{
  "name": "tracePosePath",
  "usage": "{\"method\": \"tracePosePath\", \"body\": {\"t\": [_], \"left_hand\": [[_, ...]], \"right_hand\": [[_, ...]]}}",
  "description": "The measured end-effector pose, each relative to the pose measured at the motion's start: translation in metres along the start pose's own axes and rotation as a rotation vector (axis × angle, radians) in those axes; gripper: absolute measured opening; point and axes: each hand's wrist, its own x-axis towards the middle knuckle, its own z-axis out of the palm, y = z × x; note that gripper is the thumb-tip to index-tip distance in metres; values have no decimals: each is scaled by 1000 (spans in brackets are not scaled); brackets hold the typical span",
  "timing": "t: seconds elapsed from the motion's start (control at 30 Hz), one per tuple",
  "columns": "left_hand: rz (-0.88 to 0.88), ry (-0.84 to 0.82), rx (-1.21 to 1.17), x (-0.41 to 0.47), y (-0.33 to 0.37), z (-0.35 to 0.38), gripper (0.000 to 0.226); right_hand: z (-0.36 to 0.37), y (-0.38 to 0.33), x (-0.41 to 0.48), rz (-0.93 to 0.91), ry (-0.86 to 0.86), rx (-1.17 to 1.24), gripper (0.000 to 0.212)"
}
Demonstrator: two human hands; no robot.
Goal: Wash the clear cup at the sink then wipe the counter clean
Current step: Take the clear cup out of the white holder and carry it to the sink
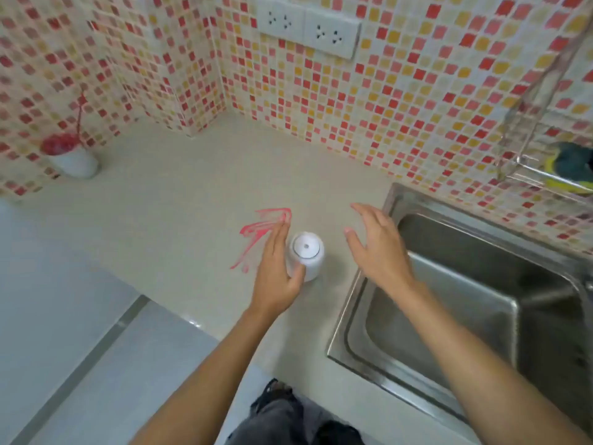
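A clear, whitish cup point(306, 252) stands upside down on the beige counter point(179, 200), just left of the sink. My left hand point(276, 271) lies against the cup's left side with fingers stretched out and the thumb touching its near wall; the fingers are not wrapped around it. My right hand point(375, 248) hovers to the right of the cup, fingers spread, holding nothing and apart from the cup. A red smear point(260, 229) streaks the counter directly left of the cup, partly under my left fingertips.
A steel sink point(449, 284) fills the right side. Above it a wire rack point(519, 130) on the tiled wall holds a green and yellow sponge point(568, 168). A white pot with a red item point(75, 162) stands at the far left corner. Wall sockets point(308, 30) sit above.
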Motion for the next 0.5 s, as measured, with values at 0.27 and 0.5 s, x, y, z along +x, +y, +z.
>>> {"method": "tracePosePath", "body": {"t": [0.27,0.5], "left_hand": [[-120,-77,-140,-17,-48,36,82],[-253,-24,-152,-4,-60,60,73]], "right_hand": [[53,-35,-11,97,-246,-25,69],[81,-49,-8,154,-298,-154,75]]}}
